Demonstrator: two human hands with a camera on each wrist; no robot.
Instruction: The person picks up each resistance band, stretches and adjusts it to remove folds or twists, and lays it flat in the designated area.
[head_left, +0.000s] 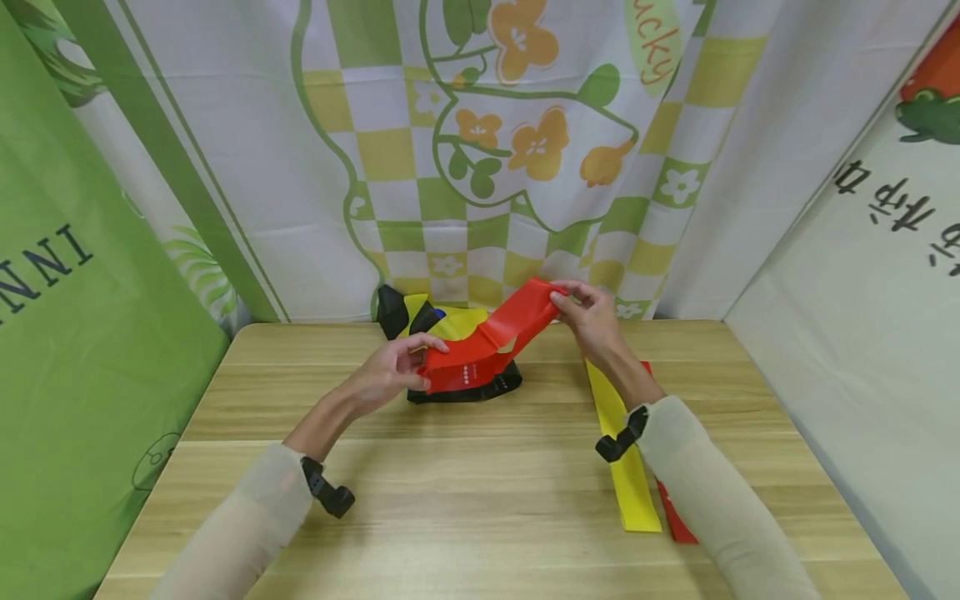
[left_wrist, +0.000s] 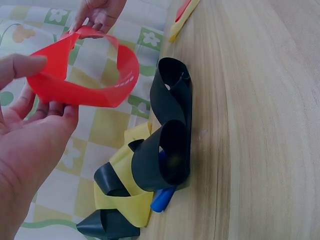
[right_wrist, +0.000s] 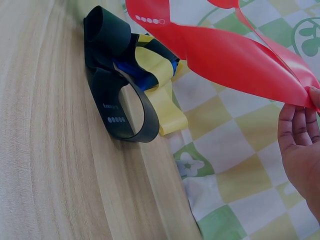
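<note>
A red loop band (head_left: 491, 333) hangs in the air between both hands, slightly twisted, its loop seen open in the left wrist view (left_wrist: 90, 95). The left hand (head_left: 386, 371) pinches its left end between thumb and fingers. At its raised right end, the right hand (head_left: 592, 321) pinches it with thumb and fingertips; the right wrist view shows that grip by the hand (right_wrist: 302, 135). Below and behind the red band lies a black band (head_left: 487, 390), curled into loops (right_wrist: 115, 107), partly covered in the head view.
Against the curtain, a yellow band (head_left: 465, 321) lies tangled with black pieces (head_left: 392, 310) and something blue (left_wrist: 162, 199). Under the right forearm, a flat yellow strip (head_left: 626, 467) and a red strip (head_left: 677, 517) lie on the wooden table (head_left: 465, 517). Fabric walls stand at the sides.
</note>
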